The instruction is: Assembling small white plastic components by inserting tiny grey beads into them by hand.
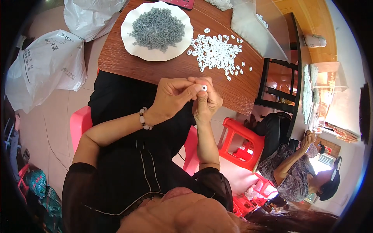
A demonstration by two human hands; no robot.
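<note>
Just off the near edge of the wooden table, my two hands meet with their fingertips together. A small white plastic piece with a dark hole shows between them. My right hand is closed, its thumb and fingers pinching this piece. My left hand is closed too, thumb and finger pressed together right beside the piece; whatever its fingertips grip is hidden. Beyond my hands lies a loose heap of similar white plastic pieces. Left of that heap, a scalloped white plate holds a pile of small grey, rod-like parts.
The brown wooden table spans the far side. Translucent bins stand at its far right. White sacks rest on the floor at left. A red plastic stool is at right, near another person working at a second table.
</note>
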